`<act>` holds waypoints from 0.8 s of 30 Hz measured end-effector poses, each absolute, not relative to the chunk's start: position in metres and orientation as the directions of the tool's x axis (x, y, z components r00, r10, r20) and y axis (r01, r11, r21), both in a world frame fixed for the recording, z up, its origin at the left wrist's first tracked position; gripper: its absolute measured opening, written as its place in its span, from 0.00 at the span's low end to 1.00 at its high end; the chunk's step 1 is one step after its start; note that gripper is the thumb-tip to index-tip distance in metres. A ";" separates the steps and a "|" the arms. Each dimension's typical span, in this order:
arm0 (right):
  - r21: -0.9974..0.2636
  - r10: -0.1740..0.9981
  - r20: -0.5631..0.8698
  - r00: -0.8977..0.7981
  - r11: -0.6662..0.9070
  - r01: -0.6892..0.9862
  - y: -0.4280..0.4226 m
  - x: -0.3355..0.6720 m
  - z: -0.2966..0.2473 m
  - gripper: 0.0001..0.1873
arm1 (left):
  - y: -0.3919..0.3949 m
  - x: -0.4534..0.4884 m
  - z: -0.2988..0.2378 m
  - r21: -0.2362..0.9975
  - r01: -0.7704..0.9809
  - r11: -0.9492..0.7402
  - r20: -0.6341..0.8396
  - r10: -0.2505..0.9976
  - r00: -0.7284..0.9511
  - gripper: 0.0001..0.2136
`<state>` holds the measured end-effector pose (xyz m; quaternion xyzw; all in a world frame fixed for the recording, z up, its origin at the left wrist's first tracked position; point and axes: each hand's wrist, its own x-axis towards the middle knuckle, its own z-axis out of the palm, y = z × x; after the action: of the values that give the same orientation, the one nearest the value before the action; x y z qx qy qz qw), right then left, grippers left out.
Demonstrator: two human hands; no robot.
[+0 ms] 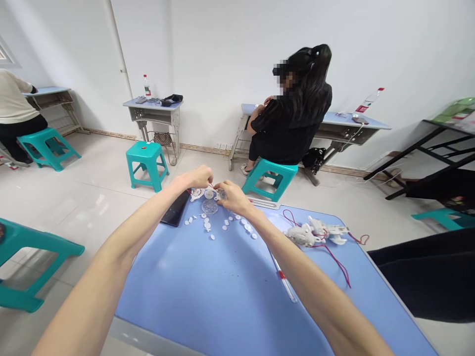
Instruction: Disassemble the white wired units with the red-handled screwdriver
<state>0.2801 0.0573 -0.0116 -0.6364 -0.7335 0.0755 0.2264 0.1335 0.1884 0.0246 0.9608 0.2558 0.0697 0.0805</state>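
Both my arms reach to the far edge of the blue table (208, 287). My left hand (200, 176) is closed, pinching a thin red cord (211, 185). Close beside it, my right hand (233, 197) has its fingers closed on a small round plastic piece (222, 195), partly hidden by them. The cord runs between the two hands. Below them lie a clear plastic disc (210, 206) and a white round part (196, 194). Several small white gears (207, 223) are scattered nearer to me.
White plastic assemblies (304, 235) with red cords lie at the table's right. A clear tube with a red band (285, 283) rests under my right forearm. A dark tablet (175, 210) lies at the left edge. Beyond are a teal stool (144, 153) and a seated person (297, 113).
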 end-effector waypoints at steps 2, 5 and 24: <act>-0.396 0.969 0.229 -0.087 0.174 0.901 0.058 0.280 -0.012 0.24 | 0.187 0.134 0.026 0.182 0.468 -0.865 0.073 0.487 0.871 0.15; -0.395 0.971 0.222 -0.088 0.172 0.902 0.059 0.281 -0.012 0.24 | 0.186 0.134 0.027 0.175 0.456 -0.873 0.052 0.470 0.881 0.16; -0.349 0.974 0.188 -0.131 0.190 0.917 0.061 0.281 -0.011 0.23 | 0.177 0.129 0.034 0.114 0.455 -0.883 -0.005 0.458 0.889 0.16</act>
<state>0.2814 0.0611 -0.0114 -0.6319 -0.7482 0.0744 0.1882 0.1291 0.1775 0.0343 0.9703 0.2352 0.0107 0.0559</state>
